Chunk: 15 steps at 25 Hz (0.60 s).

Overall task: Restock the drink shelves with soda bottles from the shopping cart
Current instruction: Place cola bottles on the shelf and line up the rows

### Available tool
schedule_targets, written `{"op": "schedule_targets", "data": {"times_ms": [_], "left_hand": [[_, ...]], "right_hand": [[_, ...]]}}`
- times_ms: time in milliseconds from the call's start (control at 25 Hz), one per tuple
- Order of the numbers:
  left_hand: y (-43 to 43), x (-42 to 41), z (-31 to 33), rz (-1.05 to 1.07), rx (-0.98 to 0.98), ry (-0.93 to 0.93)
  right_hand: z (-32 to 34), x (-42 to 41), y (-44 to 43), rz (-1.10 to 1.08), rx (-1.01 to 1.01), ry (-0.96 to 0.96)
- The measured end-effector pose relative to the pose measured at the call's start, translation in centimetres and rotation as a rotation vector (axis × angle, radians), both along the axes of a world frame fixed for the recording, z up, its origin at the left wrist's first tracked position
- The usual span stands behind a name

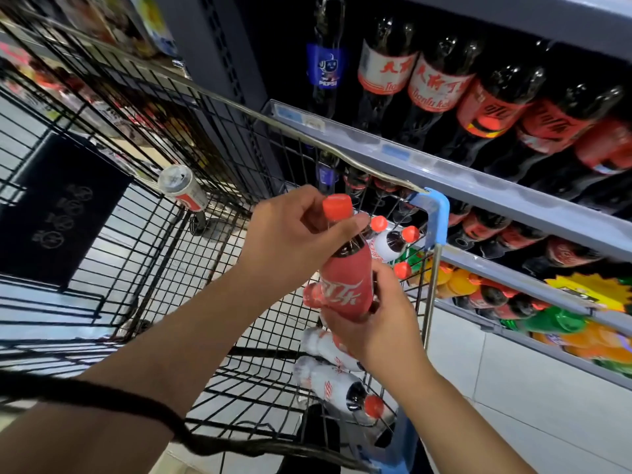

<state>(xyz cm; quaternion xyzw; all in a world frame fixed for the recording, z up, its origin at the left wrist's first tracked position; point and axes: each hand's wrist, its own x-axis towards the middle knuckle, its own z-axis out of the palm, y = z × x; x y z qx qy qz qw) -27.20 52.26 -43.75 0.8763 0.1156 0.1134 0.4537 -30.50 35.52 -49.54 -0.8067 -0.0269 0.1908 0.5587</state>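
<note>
Firmly, left hand (290, 236) pinches the neck of the red-sleeved soda bottle (347, 285); right hand (374, 325) clasps its base.

High at 12 o'clock, a dark bottle (326, 65) carries a blue label reading "PEPSI" in white beneath a cartoon figure. Toward 1 o'clock, a cola bottle (441, 85) wears a white-and-red label with large red Chinese characters and a cursive Latin line that reads roughly "Tianfu k…", its end turned away. At the centre, the red-sleeved bottle (347, 285) shows white Chinese brand script, too stylised to spell out surely. The shelf-edge price tags (395, 152), the yellow starburst tag (588, 290) at 3 o'clock and the grey round pictograms on a black panel (58, 213) at 9 o'clock are too blurred to read.
</note>
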Motion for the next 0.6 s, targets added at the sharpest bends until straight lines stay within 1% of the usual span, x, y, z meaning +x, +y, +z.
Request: {"op": "schedule_targets", "data": {"times_ms": [80,160,200,240,280,320,360,400,440,520,560,600], "left_hand": [[-0.3,0.2,-0.5,0.039,0.001,-0.015],[-0.6,0.4,-1.1,0.018,-0.046,0.013],[-0.7,0.6,-1.2,-0.061,-0.159,0.051],[-0.4,1.1,-1.7,-0.160,-0.338,0.105],[0.0,1.6,-2.5,-0.226,-0.573,0.170],[0.6,2.2,-4.0,-0.222,-0.760,0.222],[1.0,2.5,-5.7,-0.207,-0.854,0.250],[1.5,2.6,-8.1,-0.198,-0.766,0.270],[1.6,2.5,-10.5,-0.232,-0.609,0.339],[1.5,1.8,-15.0,-0.363,-0.217,0.640],[1.3,1.5,-16.8,-0.424,-0.068,0.736],[0.8,1.3,-18.2,-0.480,0.019,0.756]], "right_hand": [[-0.2,0.1,-0.4,-0.003,-0.054,-0.054],[-0.1,0.2,-1.1,-0.019,-0.032,-0.034],[0.0,0.2,-1.7,-0.029,0.009,-0.007],[0.1,0.1,-2.4,-0.043,0.049,0.013],[0.3,0.0,-3.2,-0.064,0.077,0.027],[0.4,-0.1,-4.0,-0.092,0.092,0.034],[0.4,-0.3,-4.6,-0.119,0.093,0.032],[0.4,-0.4,-5.0,-0.146,0.088,0.032],[0.3,-0.5,-5.4,-0.170,0.081,0.030],[0.1,-0.6,-5.5,-0.199,0.092,0.037],[0.0,-0.6,-5.6,-0.211,0.106,0.048],[-0.1,-0.6,-5.6,-0.217,0.117,0.055]]}}
